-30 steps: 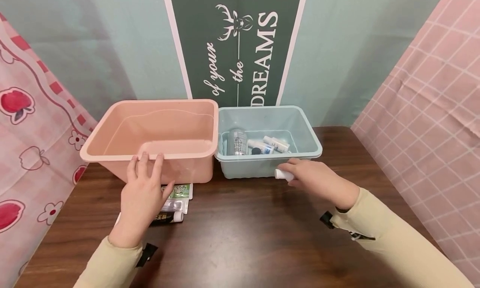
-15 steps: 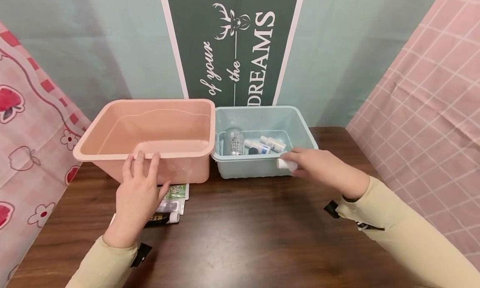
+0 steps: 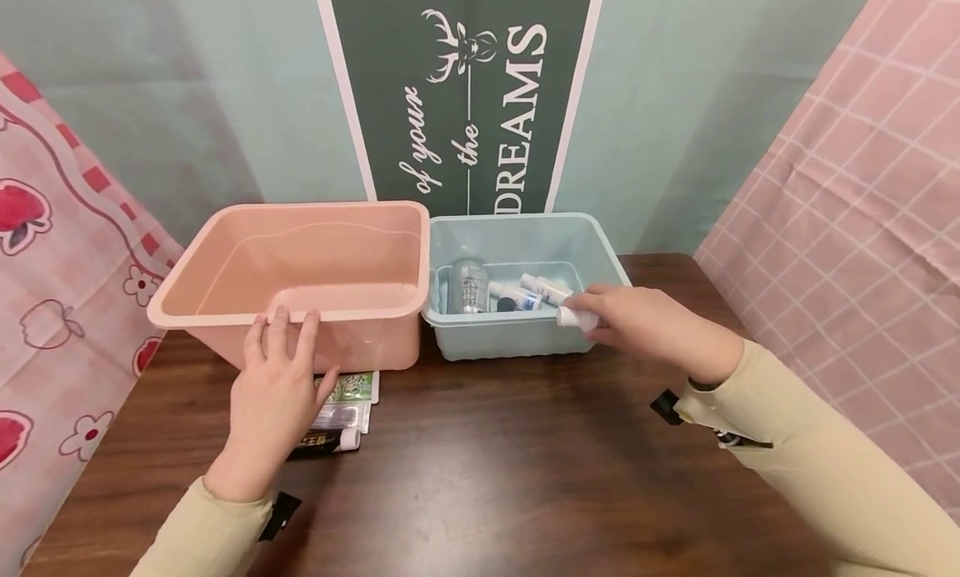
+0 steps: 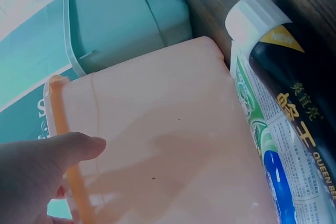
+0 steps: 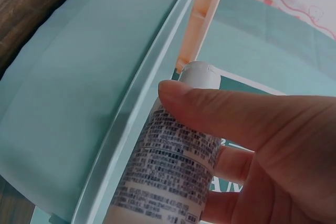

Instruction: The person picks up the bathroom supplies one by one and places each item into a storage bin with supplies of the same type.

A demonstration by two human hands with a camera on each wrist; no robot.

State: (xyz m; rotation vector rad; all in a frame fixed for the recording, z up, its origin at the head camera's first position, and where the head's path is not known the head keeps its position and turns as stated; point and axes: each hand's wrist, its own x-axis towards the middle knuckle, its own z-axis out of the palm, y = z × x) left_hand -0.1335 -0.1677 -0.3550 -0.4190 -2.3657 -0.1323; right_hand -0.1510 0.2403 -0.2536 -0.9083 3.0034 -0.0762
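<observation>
My right hand (image 3: 648, 323) grips a white-capped tube (image 3: 576, 318) at the front rim of the blue bin (image 3: 495, 339). In the right wrist view, thumb and fingers pinch the printed tube (image 5: 163, 161) just below its cap, beside the bin's rim. Inside the blue bin lie a clear bottle (image 3: 468, 289), white tubes (image 3: 546, 289) and a black cap (image 3: 506, 304). My left hand (image 3: 272, 402) rests with extended fingers on the front rim of the pink bin (image 3: 375, 339); its thumb is over the wall in the left wrist view.
In front of the pink bin, partly under my left hand, lie a black tube (image 3: 322, 441) with a white cap and a green-and-white package (image 3: 356, 387). The bins stand side by side on a brown wooden table (image 3: 480, 477), with cloth hanging behind and at both sides.
My right hand has risen with the tube from below the blue bin's front edge to its rim. My left hand has stayed on the pink bin; the head view has shifted slightly.
</observation>
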